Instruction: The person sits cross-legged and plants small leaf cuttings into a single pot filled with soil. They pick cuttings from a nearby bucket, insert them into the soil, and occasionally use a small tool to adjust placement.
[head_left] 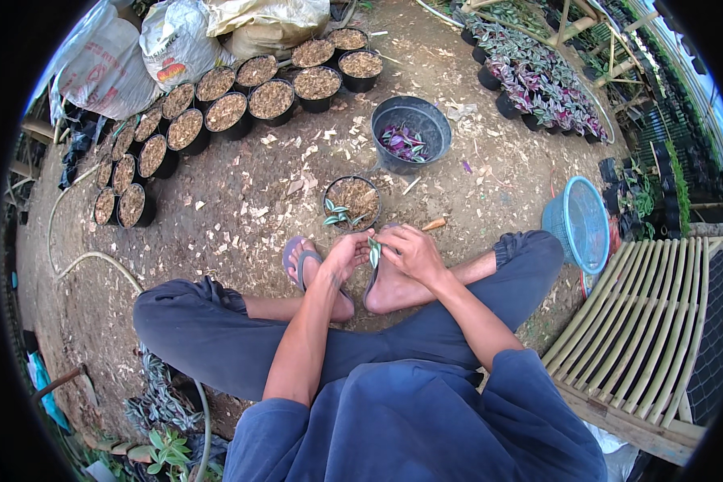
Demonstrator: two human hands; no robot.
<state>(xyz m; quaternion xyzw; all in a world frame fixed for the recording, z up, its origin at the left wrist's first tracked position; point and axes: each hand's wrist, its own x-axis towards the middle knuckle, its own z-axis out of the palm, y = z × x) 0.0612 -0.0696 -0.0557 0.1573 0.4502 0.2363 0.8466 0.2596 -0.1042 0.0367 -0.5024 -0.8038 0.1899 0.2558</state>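
Fingers in tight, and the left hand [347,254] pinches a striped green-and-white cutting [374,255] at thumb and fingertips, its leaf pointing back toward the body! The right hand [414,255] curls in from the other side, fingertips bent right up to the cutting, though whether they grip it I cannot tell. Just beyond the fingers, slightly left, sits a black pot [325,204] of brown chips [357,193] and striped sprigs [340,215]; farther out, a dark bucket [435,132] with purple cuttings [403,143]. And the writing? Well beyond the fingers, up and left, white sacks [169,44] carry printed lettering, red on one of them
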